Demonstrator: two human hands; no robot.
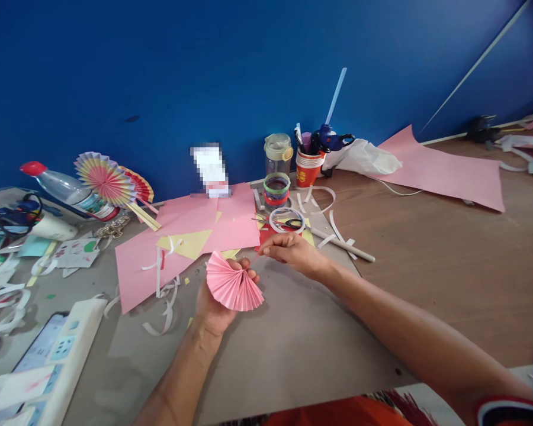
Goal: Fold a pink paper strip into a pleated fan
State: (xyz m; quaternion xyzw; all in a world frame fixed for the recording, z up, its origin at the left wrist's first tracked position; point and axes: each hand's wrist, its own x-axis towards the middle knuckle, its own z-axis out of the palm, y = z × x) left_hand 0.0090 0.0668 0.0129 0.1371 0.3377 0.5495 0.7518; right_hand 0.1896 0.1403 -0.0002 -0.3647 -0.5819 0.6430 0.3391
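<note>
A pink pleated paper fan (236, 287), spread in a half round, is held in my left hand (217, 305). The fingers of that hand curl behind the paper and show at its upper edge. To the upper right, my right hand (293, 251) is closed in a pinch. From its fingertips a thin pinkish strand (256, 257) runs toward the top of the fan; whether the two are joined I cannot tell. Just beyond the right hand lie scissors (288, 223) and a clear roll of tape (272, 220).
Pink paper sheets (137, 266) and white strips lie behind the hands. A wooden-looking stick (346, 244), a red paper cup (308, 168) with tools, and a jar (278, 151) stand or lie farther back. At left are a finished fan (106, 180), a bottle (66, 186) and a power strip (77, 337).
</note>
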